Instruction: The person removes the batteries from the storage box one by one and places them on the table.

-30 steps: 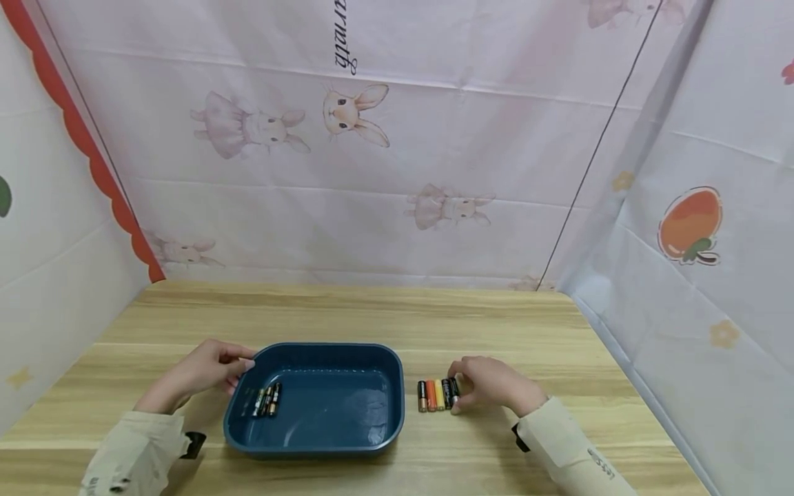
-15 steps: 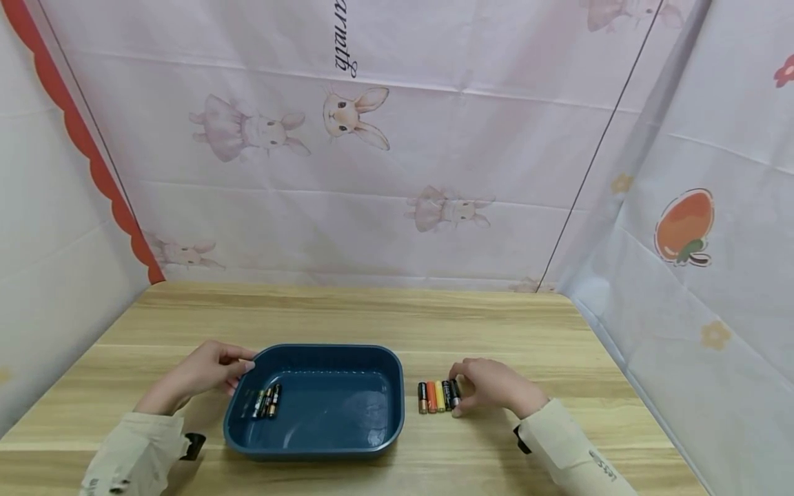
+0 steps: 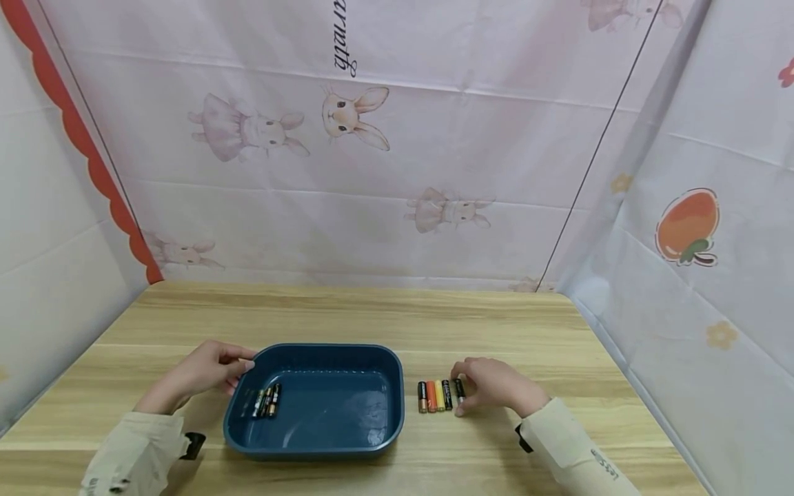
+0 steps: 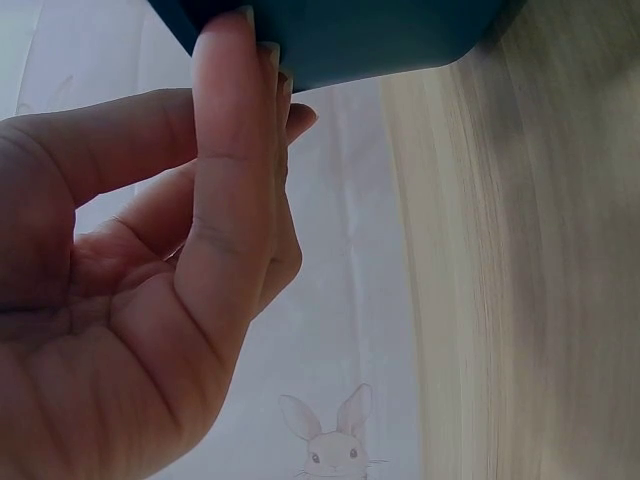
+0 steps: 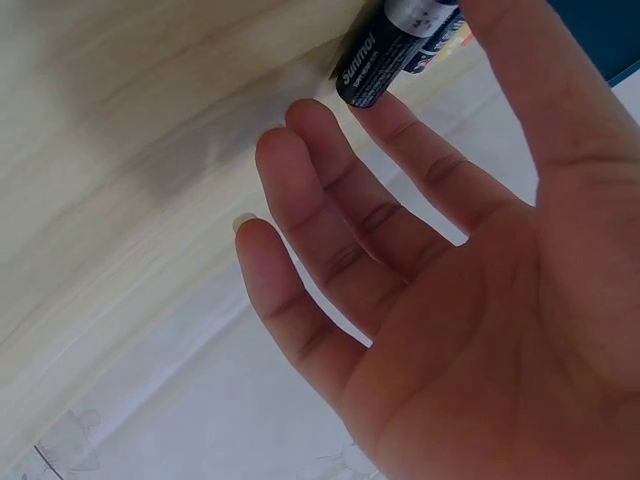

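My left hand point(image 3: 207, 372) grips the left rim of a dark blue rectangular tray point(image 3: 322, 452), thumb at the rim and fingers against the outer wall point(image 4: 380, 40). My right hand point(image 3: 493, 382) pinches a black battery point(image 3: 460, 390) lengthwise, thumb at its near end and index finger at its far end. The right wrist view shows this battery point(image 5: 385, 60) with a silver band and its other fingers loosely bent beside it. Just left of it lies a row of batteries: black point(image 3: 446, 395), yellow point(image 3: 440, 395), orange point(image 3: 431, 397) and black with a copper end point(image 3: 422, 397).
Several small batteries point(image 3: 267, 401) lie side by side at the left inside the tray. Everything stands on a light wood-grain table point(image 3: 347, 310). Rabbit-printed cloth point(image 3: 372, 234) hangs behind its far edge, with more cloth walls at left and right.
The pinched black battery has shifted slightly right with my right hand, opening a narrow gap to the row. My left hand and the tray have stayed in place.
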{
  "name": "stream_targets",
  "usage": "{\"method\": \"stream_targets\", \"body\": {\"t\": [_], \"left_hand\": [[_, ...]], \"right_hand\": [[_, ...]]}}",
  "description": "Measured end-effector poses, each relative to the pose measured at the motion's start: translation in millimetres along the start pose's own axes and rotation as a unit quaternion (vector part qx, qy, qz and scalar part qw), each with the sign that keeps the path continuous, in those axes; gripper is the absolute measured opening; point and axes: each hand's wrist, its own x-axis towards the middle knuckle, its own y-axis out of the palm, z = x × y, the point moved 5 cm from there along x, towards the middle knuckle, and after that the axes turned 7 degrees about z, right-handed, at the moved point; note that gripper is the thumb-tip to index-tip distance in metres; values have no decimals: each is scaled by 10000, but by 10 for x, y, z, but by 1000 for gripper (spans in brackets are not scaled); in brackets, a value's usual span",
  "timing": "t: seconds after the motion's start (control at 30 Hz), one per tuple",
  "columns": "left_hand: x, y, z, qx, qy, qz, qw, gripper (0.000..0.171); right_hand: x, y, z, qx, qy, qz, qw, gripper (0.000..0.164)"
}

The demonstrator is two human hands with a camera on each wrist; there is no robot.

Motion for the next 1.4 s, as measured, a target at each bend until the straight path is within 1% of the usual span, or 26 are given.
{"method": "stream_targets", "body": {"t": [0.2, 0.5, 0.77, 0.9, 0.97, 1.07, 1.1, 1.4], "left_hand": [[4, 3, -10, -58, -9, -31, 10000, 33], [-6, 5, -16, 21, 32, -2, 10000, 34], [-24, 21, -24, -82, 34, 13, 10000, 34], [-29, 28, -25, -99, 14, 7, 9999, 34], [-31, 28, -25, -131, -50, -22, 9999, 33], [-42, 33, -33, -80, -14, -2, 10000, 33], [-43, 33, -33, -106, -53, -25, 9999, 32], [-47, 46, -33, -49, -37, -38, 10000, 32]], "right_hand": [[-13, -12, -9, 24, 31, 26, 10000, 52], [-43, -10, -76, 188, 90, 43, 9998, 54], [-37, 39, -89, 183, -153, -46, 9997, 49], [-22, 61, -85, 171, -195, -79, 9996, 47], [-17, 69, -86, 173, -209, -87, 9996, 46], [-17, 74, -86, 157, -222, -103, 9996, 45], [-20, 74, -86, 157, -230, -105, 9996, 45], [-28, 73, -80, 219, -280, -105, 9993, 46]]}}
